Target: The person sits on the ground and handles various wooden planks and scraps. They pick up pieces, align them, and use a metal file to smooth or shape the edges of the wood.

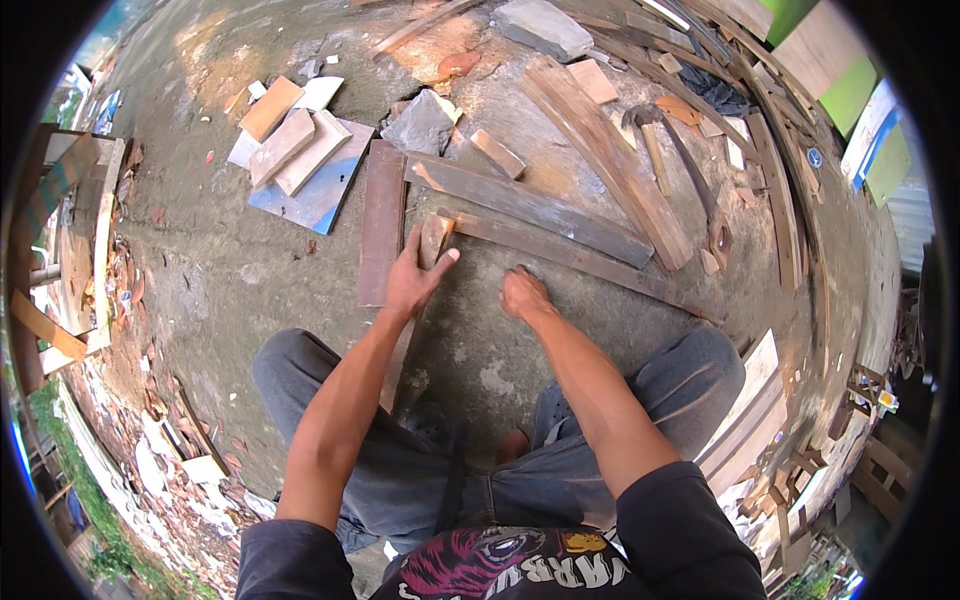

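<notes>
My left hand (408,284) is closed round a narrow wooden strip (436,240), its thumb stretched out to the right. The strip runs back toward my knees, partly hidden under the hand and forearm. To the right, my right hand (524,293) is curled with the fingertips together; whatever they may pinch is too small to make out. Beyond the hands, a long thin wooden batten (590,260) lies slanting, its left end by the strip's tip. A reddish-brown board (382,225) lies flat left of my left hand. Behind the batten rests a thicker dark plank (530,205).
Wood offcuts (283,148) sit on a blue-and-white panel (330,180) at the far left. A grey rock (422,122) lies ahead. To the right are a wide beam (610,160), a hammer (655,158) and a dark blade-like tool (690,170). Several long planks line the right side.
</notes>
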`<action>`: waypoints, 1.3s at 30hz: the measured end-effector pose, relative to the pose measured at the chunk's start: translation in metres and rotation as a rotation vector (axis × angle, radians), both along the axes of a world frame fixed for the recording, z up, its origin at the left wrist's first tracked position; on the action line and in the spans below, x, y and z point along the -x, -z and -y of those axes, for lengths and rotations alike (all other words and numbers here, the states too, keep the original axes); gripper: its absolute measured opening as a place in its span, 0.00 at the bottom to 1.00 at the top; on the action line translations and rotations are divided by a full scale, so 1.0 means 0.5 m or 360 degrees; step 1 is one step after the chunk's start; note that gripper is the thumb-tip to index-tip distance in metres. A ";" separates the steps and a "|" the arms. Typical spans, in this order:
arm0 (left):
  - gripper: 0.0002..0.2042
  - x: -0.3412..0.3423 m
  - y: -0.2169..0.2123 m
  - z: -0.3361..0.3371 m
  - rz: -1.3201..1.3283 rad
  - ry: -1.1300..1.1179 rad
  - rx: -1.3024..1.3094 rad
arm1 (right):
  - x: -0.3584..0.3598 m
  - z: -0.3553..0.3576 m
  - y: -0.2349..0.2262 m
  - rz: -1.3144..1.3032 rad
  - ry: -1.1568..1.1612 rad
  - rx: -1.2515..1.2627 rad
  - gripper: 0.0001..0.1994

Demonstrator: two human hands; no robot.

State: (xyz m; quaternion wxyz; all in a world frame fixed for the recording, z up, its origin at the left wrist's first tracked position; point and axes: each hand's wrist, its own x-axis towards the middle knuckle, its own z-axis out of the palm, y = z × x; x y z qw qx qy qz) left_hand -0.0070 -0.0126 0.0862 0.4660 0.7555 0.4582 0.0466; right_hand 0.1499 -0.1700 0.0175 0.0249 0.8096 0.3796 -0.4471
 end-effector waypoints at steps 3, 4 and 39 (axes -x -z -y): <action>0.44 0.025 0.062 -0.042 0.0352 -0.0109 0.0405 | 0.005 -0.006 -0.003 0.0007 -0.0018 -0.0009 0.17; 0.45 0.035 0.070 -0.047 0.0200 -0.0059 0.0417 | 0.005 -0.007 -0.003 0.0013 -0.0026 -0.0003 0.17; 0.45 0.018 0.054 -0.006 -0.0035 -0.0097 0.0386 | 0.002 0.004 0.006 0.0019 -0.0022 -0.0016 0.17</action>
